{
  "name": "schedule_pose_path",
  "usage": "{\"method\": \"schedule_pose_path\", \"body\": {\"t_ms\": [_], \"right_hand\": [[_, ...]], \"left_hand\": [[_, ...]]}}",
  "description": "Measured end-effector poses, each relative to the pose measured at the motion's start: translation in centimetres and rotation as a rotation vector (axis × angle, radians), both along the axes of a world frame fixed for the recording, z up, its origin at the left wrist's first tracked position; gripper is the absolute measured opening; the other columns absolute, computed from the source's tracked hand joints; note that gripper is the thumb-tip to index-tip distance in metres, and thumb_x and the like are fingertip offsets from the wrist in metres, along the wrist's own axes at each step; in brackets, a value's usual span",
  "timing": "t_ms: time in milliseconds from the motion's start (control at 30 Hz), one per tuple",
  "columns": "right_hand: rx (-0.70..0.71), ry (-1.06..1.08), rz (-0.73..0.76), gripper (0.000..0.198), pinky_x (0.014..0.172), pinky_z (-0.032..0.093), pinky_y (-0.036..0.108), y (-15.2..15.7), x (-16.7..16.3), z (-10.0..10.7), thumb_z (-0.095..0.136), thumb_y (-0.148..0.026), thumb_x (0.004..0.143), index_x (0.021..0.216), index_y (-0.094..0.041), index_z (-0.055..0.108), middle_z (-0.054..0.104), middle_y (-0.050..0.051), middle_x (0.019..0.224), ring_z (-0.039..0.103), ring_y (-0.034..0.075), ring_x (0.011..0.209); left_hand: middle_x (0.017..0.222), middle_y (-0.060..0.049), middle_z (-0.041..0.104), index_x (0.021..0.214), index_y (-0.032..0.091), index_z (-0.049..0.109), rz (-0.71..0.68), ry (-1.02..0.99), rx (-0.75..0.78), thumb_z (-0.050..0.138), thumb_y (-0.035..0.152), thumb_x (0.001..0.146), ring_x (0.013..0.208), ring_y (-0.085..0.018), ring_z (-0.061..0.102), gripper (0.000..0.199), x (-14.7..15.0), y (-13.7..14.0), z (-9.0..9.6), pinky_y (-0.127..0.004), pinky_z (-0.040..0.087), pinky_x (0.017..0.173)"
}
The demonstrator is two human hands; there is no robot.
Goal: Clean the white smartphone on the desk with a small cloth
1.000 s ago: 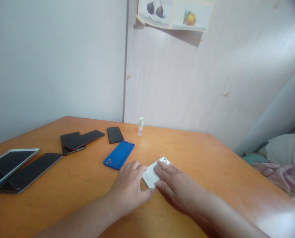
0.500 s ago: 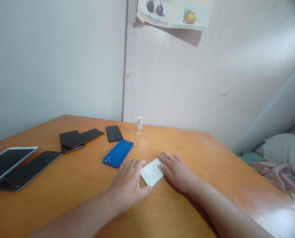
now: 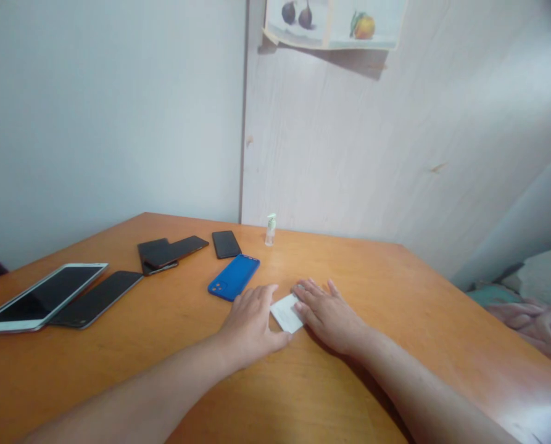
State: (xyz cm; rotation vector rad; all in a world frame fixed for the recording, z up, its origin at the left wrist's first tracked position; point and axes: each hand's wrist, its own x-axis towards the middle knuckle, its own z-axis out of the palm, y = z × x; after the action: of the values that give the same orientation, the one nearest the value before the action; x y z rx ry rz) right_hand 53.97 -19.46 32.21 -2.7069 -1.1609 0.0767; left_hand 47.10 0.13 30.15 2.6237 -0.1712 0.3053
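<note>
Rubbing apparently continued | white phone (image 3: pixel 285 313), far end newly covered by right hand (image 3: pixel 328 316), spread flat | left hand (image 3: pixel 252 320) curved round opposite end, pinch unclear

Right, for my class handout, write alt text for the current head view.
A right hand lies across a flat white object on an orange table, while the left hand curves around its left end. A blue phone case lies beyond, with dark-screened devices to the left and a pump bottle near the wall.
</note>
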Motion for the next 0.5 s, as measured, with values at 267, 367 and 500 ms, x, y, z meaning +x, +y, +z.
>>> {"method": "schedule_pose_path", "body": {"t_ms": [267,367,500], "right_hand": [[0.007,0.083,0.142,0.055,0.118,0.006,0.061,0.1,-1.1,0.7,0.021,-0.046,0.105,0.152,-0.024,0.036,0.031,0.011,0.16,0.022,0.026,0.149],[-0.048,0.04,-0.056,0.06,0.117,0.007,0.064,-1.0,0.3,-0.1,0.025,-0.048,0.103,0.152,-0.014,0.035,0.028,0.018,0.159,0.021,0.032,0.148],[-0.05,0.053,0.015,0.064,0.117,0.011,0.063,-1.6,-1.2,0.5,0.033,-0.052,0.101,0.154,-0.016,0.032,0.025,0.018,0.16,0.018,0.034,0.149]], "left_hand": [[0.125,-0.014,0.06,0.131,0.019,0.045,0.007,-0.007,-0.011,0.07,0.044,0.071,0.12,-0.033,0.054,0.07,0.0,0.3,-0.2,-0.045,0.041,0.099],[0.123,-0.012,0.061,0.132,0.02,0.045,0.007,0.003,-0.024,0.074,0.047,0.067,0.118,-0.033,0.054,0.076,0.0,0.4,-0.3,-0.045,0.041,0.099],[0.124,-0.013,0.06,0.13,0.02,0.047,0.0,-0.022,-0.017,0.073,0.046,0.069,0.118,-0.032,0.053,0.072,0.1,0.5,-0.6,-0.044,0.04,0.099]]}}
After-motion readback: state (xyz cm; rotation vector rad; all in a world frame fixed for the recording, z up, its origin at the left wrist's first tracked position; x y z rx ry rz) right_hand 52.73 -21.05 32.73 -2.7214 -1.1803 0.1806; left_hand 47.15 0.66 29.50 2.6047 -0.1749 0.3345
